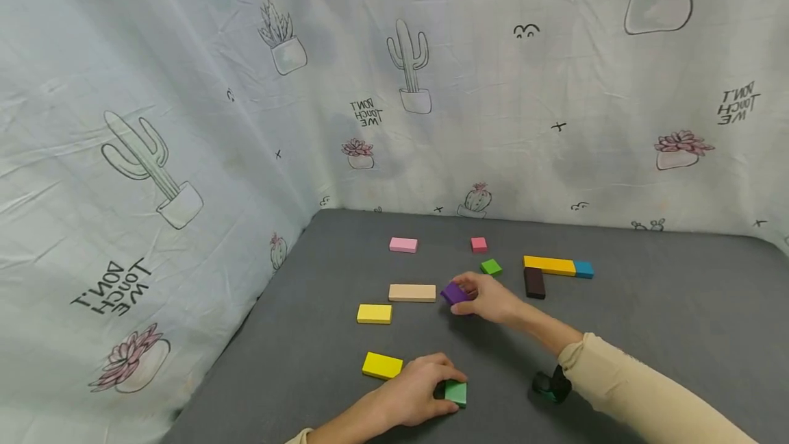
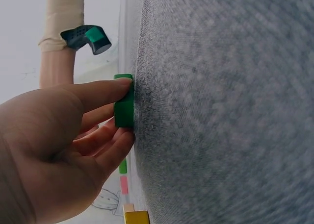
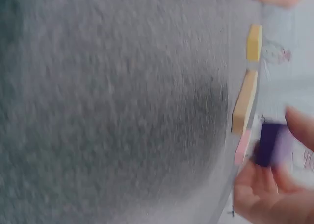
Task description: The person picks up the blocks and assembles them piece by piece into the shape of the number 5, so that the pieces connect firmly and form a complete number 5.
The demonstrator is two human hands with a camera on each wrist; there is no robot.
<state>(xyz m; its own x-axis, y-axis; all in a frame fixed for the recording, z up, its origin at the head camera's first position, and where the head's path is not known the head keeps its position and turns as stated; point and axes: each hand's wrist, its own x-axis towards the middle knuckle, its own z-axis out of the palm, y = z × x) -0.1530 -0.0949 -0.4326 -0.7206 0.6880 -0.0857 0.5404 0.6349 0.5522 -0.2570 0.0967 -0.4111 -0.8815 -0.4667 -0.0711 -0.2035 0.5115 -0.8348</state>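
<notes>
A purple block (image 1: 455, 294) is pinched between the thumb and fingers of my right hand (image 1: 487, 299), just right of a long beige block (image 1: 412, 293). In the right wrist view the purple block (image 3: 271, 144) is held clear of the table. Nearer to me, my left hand (image 1: 414, 389) grips a green block (image 1: 456, 393) by its sides. The left wrist view shows that green block (image 2: 124, 109) down at the grey table surface, thumb on one end and fingers at the other. One yellow block (image 1: 382, 365) lies right beside the left hand, partly covered by it.
Another yellow block (image 1: 374, 314), a pink block (image 1: 403, 244), a red block (image 1: 479, 244) and a small bright green block (image 1: 491, 266) lie around the hands. To the right, an orange block (image 1: 548, 266) touches a blue block (image 1: 583, 269) and a dark brown block (image 1: 534, 283). A patterned curtain (image 1: 493, 88) stands behind.
</notes>
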